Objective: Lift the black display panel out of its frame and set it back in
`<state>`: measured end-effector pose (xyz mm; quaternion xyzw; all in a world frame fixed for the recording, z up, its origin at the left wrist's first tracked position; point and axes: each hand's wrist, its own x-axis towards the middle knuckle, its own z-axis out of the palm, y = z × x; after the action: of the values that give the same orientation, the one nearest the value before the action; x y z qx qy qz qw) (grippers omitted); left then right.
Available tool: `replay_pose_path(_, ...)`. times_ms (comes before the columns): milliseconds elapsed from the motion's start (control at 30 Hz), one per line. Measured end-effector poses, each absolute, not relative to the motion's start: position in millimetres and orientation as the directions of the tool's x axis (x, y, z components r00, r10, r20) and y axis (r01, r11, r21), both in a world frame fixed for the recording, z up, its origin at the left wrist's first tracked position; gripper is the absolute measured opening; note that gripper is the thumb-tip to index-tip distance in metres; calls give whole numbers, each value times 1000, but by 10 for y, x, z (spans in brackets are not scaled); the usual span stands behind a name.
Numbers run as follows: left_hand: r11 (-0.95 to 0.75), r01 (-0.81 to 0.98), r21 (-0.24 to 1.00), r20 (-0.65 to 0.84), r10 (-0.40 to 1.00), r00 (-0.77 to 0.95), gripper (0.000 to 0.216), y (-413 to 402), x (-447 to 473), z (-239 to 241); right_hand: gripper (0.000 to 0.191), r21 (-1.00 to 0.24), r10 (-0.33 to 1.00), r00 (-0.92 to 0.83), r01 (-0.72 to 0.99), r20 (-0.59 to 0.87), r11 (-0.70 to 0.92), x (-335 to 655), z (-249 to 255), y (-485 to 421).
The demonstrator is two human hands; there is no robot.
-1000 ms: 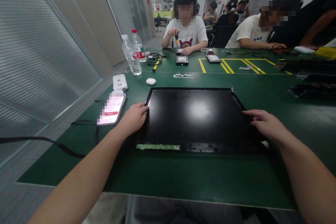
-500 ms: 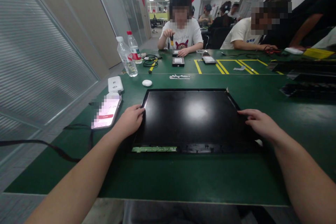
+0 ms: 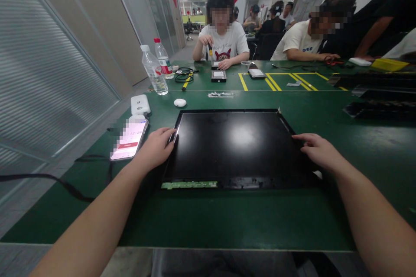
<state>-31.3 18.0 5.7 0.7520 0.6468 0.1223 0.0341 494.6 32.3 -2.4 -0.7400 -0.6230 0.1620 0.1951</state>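
Touching the two side edges of the screen (image 3: 234,147) with bare hands, one to each side. Setting the left hand (image 3: 158,147) at the left edge, with bent fingers and thumb at the frame. Pointing the right index finger onto the right edge, with the rest of the right hand (image 3: 320,150) partly curled. Cannot tell whether either is gripping the frame or only resting against it.

Having the screen face up at the counter (image 3: 234,220), between both forearms, with a green board (image 3: 189,185) along its near edge, toward the left. Lying near the left wrist: a lit phone (image 3: 130,140), with a white box (image 3: 141,105) just beyond. Showing past the screen: a white case (image 3: 180,102), scraps (image 3: 221,94), a white-capped bottle (image 3: 154,72) beside a red-capped bottle (image 3: 164,59), and a drive (image 3: 219,76) before a seated person (image 3: 224,41) holding a tool (image 3: 210,49).
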Motion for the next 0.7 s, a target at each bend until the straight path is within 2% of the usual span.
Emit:
replay_pose_path(100,-104,976,191,106,991,85,60,179,-310,57,47,-449,990,132,888,41,-99,4934,-13,328)
replay_pose_path(267,-97,972,214,69,994,84,53,207,-325,47,40,-409,994,102,910,44,-75,4908,6,315)
replay_pose_path(400,-94,944,318,124,991,57,43,240,-360,12,33,-412,994,91,909,64,-57,4926,-16,325)
replay_pose_path(567,-11,896,443,164,984,-69,40,240,-346,4,32,-418,991,118,905,66,-79,4957,-73,350)
replay_pose_path(633,2,840,542,180,976,-119,38,221,-321,35,33,-422,989,131,902,76,-87,4971,-104,359)
replay_pose_path(700,31,714,699,142,973,-181,39,190,-278,82,36,-426,987,140,900,81,-93,4987,-133,367)
